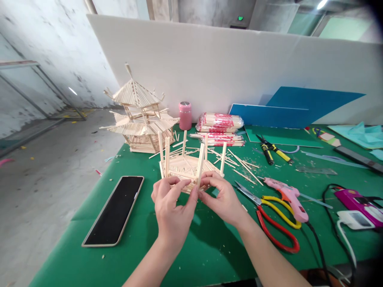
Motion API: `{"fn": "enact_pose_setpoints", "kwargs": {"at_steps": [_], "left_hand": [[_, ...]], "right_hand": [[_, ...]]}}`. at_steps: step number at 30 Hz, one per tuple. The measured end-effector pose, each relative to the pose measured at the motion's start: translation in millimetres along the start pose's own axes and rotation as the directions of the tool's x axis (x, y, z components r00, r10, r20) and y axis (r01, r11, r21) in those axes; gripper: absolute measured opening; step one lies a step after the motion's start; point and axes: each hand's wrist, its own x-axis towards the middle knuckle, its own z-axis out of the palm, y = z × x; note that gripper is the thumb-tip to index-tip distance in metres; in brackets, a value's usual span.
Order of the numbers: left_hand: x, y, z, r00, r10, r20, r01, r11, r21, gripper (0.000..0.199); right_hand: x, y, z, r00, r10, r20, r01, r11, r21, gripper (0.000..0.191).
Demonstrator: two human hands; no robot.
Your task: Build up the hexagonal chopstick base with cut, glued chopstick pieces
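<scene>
Both of my hands grip the near edge of a wooden-stick pavilion base (182, 163), a many-sided floor of pale sticks with several upright posts around its rim. My left hand (175, 199) pinches the edge left of the nearest post (200, 163). On that post's right side, my right hand (220, 195) is closed on the rim, its thumb low and fingers behind. The fingers hide the part of the rim between them. Behind the base to the left stands a finished-looking stick pagoda (140, 115) with two tiers of roof.
A phone (115, 211) lies at left. Loose sticks (242, 163), packed chopsticks (220, 123) and a pink flask (185, 115) are behind. To the right are scissors (277, 223), a pink glue gun (287, 195), cutting pliers (272, 149) and a purple power strip (357, 201) with cables.
</scene>
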Motion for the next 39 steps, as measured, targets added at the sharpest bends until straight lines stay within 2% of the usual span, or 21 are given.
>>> {"fn": "enact_pose_setpoints", "kwargs": {"at_steps": [3, 7, 9, 12, 14, 16, 22, 27, 35, 37, 39], "left_hand": [[-4.9, -8.2, -7.8, 0.999, 0.005, -0.037, -0.004, 1.0, 0.026, 0.015], [-7.5, -20.3, -14.4, 0.997, -0.076, -0.023, 0.075, 0.997, -0.03, 0.034], [-6.6, -23.8, -13.2, 0.992, -0.1, 0.071, 0.106, 0.99, -0.09, 0.051], [-4.1, -27.4, -6.9, 0.963, -0.108, 0.248, 0.145, 0.98, -0.134, 0.07], [-2.3, -30.3, -1.7, 0.949, -0.105, 0.299, 0.152, 0.979, -0.139, 0.075], [0.3, -33.7, 2.9, 0.947, -0.083, 0.31, 0.138, 0.978, -0.159, 0.072], [10.6, -34.5, 11.0, 0.965, -0.049, 0.257, 0.126, 0.948, -0.293, 0.04], [16.0, -25.8, 15.1, 0.973, -0.054, 0.223, 0.122, 0.944, -0.306, 0.038], [19.7, -23.7, 18.5, 0.964, -0.103, 0.245, 0.172, 0.944, -0.282, 0.038], [19.4, -24.2, 18.8, 0.963, -0.106, 0.248, 0.178, 0.941, -0.287, 0.039], [18.7, -24.2, 18.4, 0.962, -0.103, 0.253, 0.177, 0.941, -0.29, 0.039]], "right_hand": [[0.0, 1.3, -4.8, 1.0, -0.008, 0.005, 0.008, 1.0, 0.016, 0.006], [1.4, 7.4, -15.0, 1.0, -0.015, 0.008, 0.014, 1.0, 0.024, 0.008], [2.6, 11.4, -20.7, 1.0, -0.016, 0.01, 0.016, 1.0, 0.026, 0.007], [4.3, 16.4, -28.6, 1.0, -0.019, 0.019, 0.018, 0.999, 0.04, 0.007], [5.5, 18.5, -33.4, 0.999, -0.018, 0.029, 0.016, 0.999, 0.051, 0.007], [6.8, 19.7, -37.9, 0.999, -0.015, 0.032, 0.013, 0.998, 0.064, 0.008], [10.9, 22.0, -47.9, 1.0, 0.018, -0.015, -0.017, 0.995, 0.094, 0.009], [12.7, 25.2, -49.9, 0.994, 0.05, -0.093, -0.039, 0.992, 0.117, 0.011], [18.0, 31.8, -53.3, 0.967, 0.108, -0.23, -0.072, 0.984, 0.161, 0.019], [24.8, 35.1, -57.7, 0.967, 0.143, -0.21, -0.11, 0.981, 0.158, 0.02], [34.8, 38.5, -63.4, 0.978, 0.168, -0.119, -0.15, 0.977, 0.151, 0.023]]}}
